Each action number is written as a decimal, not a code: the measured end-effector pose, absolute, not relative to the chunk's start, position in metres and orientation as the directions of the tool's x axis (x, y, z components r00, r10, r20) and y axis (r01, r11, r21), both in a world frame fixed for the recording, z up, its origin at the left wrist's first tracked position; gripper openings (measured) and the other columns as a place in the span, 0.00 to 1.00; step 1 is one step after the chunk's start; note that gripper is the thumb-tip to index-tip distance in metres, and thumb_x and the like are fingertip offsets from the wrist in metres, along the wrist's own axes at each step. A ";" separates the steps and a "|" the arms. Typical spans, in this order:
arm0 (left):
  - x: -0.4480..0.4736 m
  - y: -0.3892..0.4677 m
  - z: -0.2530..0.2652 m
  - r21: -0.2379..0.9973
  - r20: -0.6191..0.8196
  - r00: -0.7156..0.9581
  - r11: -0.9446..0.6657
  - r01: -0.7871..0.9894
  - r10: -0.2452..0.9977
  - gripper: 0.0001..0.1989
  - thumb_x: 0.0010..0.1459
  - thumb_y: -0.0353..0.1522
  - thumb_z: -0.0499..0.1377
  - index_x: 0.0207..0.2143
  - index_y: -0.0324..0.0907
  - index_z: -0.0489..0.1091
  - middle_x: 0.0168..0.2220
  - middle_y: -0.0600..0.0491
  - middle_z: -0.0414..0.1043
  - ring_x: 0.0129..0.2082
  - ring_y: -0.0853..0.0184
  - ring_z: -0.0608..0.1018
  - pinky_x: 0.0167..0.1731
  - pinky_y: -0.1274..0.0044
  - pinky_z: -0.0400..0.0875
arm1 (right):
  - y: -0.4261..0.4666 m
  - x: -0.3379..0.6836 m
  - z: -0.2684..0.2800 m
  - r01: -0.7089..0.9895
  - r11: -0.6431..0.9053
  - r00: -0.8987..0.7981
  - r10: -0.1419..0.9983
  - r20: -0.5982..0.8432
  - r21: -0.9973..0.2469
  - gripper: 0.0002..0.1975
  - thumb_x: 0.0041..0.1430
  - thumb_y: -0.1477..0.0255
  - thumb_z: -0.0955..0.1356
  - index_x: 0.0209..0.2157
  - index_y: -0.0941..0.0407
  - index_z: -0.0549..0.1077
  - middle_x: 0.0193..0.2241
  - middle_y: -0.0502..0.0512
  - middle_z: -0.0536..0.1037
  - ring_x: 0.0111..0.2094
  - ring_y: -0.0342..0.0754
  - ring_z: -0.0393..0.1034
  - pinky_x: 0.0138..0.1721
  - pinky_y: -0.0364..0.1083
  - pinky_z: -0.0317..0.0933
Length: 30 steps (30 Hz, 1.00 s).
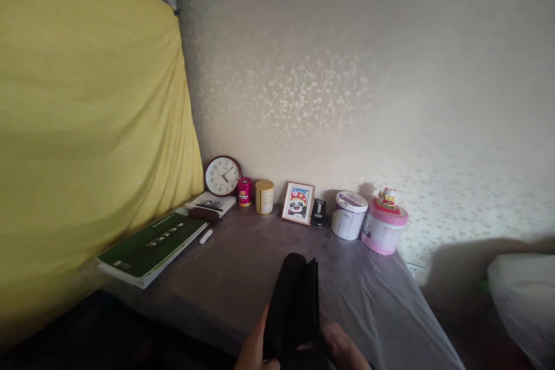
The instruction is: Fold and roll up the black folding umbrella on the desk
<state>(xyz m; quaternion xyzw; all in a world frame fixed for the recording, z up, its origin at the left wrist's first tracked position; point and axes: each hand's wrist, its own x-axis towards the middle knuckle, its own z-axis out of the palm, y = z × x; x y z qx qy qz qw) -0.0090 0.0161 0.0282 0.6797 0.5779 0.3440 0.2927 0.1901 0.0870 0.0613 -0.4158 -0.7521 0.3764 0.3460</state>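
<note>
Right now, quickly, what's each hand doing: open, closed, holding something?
Left hand: holding the black object at its left side.
Right hand: holding its right side, fingers partly hidden.

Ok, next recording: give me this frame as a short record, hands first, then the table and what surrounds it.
Left hand: grips the left side of a black object
Right hand: on the right side of the black object
Held item detail: dark, split at the top; exact kind unclear
Table left: green book, small white object
Back row, left to right: clock, magenta tin, yellow canister, framed panda picture, purple-white tub, pink tub
On pink tub: figurine
Far left: yellow curtain
</note>
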 end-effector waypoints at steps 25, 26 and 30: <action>0.005 0.008 0.020 0.716 0.131 0.033 -0.117 0.688 0.991 0.48 0.39 0.16 0.48 0.63 0.38 0.33 0.64 0.43 0.45 0.62 0.63 0.53 0.59 0.70 0.54 | 0.105 0.198 0.087 0.589 0.049 -0.063 0.998 0.015 -0.807 0.18 0.49 0.65 0.63 0.41 0.58 0.71 0.20 0.49 0.72 0.21 0.47 0.69 0.20 0.43 0.61; 0.005 0.008 0.021 0.713 0.131 0.041 -0.123 0.690 0.991 0.48 0.39 0.16 0.48 0.63 0.38 0.32 0.64 0.43 0.44 0.62 0.63 0.53 0.59 0.70 0.55 | 0.106 0.194 0.092 0.524 0.012 -0.072 0.997 -0.030 -0.851 0.19 0.49 0.64 0.63 0.42 0.58 0.70 0.22 0.49 0.72 0.21 0.46 0.69 0.18 0.42 0.61; 0.006 0.008 0.024 0.704 0.128 0.048 -0.125 0.699 0.991 0.49 0.38 0.16 0.49 0.63 0.38 0.31 0.64 0.43 0.45 0.62 0.64 0.52 0.59 0.71 0.54 | 0.110 0.168 0.107 0.259 -0.046 -0.157 0.984 -0.089 -0.965 0.21 0.48 0.62 0.66 0.42 0.58 0.70 0.23 0.48 0.71 0.24 0.45 0.69 0.18 0.41 0.63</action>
